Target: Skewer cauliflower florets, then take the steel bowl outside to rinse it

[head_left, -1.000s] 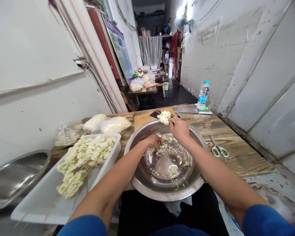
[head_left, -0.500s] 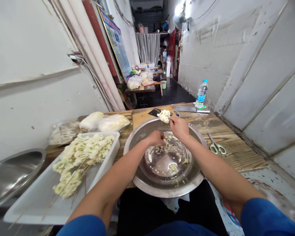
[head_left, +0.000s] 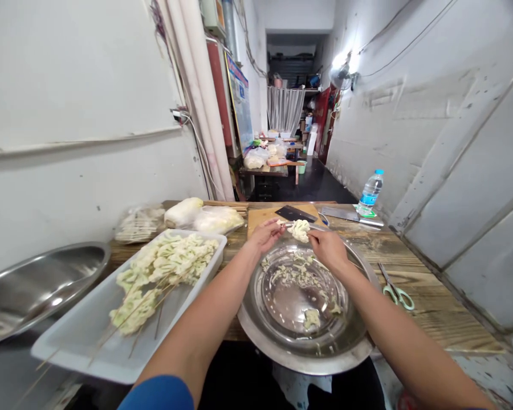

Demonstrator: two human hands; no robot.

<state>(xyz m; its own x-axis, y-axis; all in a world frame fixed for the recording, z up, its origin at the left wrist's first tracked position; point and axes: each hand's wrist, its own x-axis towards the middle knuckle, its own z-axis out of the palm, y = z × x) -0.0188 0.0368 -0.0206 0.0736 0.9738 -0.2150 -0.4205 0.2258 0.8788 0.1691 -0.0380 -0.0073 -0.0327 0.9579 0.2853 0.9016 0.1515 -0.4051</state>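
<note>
A wide steel basin [head_left: 256, 324] sits on the wooden table in front of me, with small cauliflower bits scattered on its bottom. Above its far rim my right hand [head_left: 328, 249] pinches a thin skewer carrying a white cauliflower floret [head_left: 300, 230]. My left hand [head_left: 265, 234] is closed in a pinch at the left of the floret, holding a small pale piece close to the skewer tip. A white tray [head_left: 68, 347] at my left holds several cauliflower skewers [head_left: 162, 270].
Green-handled scissors [head_left: 395, 292] lie right of the basin. A cleaver [head_left: 296, 213] rests on a cutting board behind it, with a second knife and a water bottle [head_left: 370, 195] at the far right. Bagged vegetables [head_left: 196, 216] lie at back left; another steel basin [head_left: 29, 287] is far left.
My left hand has risen out of the basin bottom to the floret at the far rim. The right hand still holds the skewered floret. The camera has tilted up and shifted.
</note>
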